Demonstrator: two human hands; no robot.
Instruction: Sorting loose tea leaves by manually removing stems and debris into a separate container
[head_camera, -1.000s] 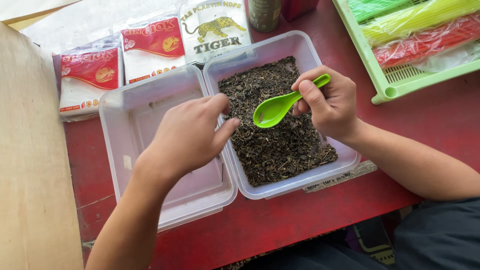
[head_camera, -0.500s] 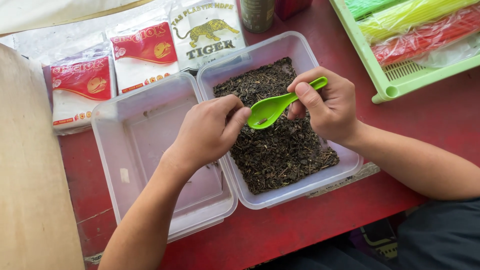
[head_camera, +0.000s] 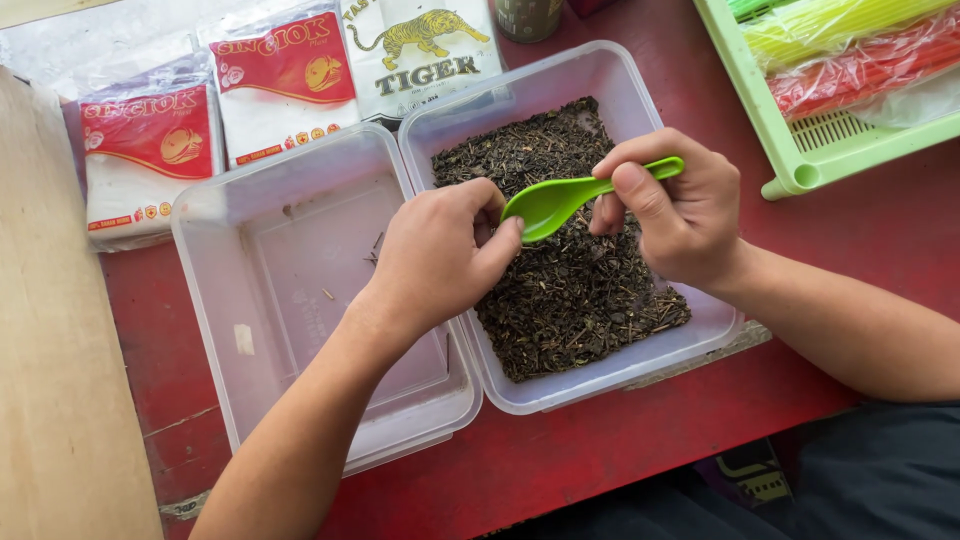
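Observation:
My right hand (head_camera: 675, 210) holds a bright green plastic spoon (head_camera: 560, 198) by its handle, bowl pointing left, over a clear plastic tub (head_camera: 560, 75) filled with dark loose tea leaves (head_camera: 580, 300). My left hand (head_camera: 440, 255) hovers at the tub's left side, fingers curled with the thumb beside the spoon's bowl; whether it holds any leaves is hidden. A second clear tub (head_camera: 260, 270), nearly bare with a few stray bits, sits touching the first on its left.
Red and white packets (head_camera: 150, 150) and a white packet with a tiger picture (head_camera: 420, 50) lie behind the tubs on the red table (head_camera: 600, 450). A green basket (head_camera: 800, 150) of coloured straws stands at the top right. A wooden board (head_camera: 50, 400) borders the left.
My left hand has shifted right from the tubs' shared edge toward the spoon's bowl. The spoon has stayed over the leaves, and the view has drawn slightly closer.

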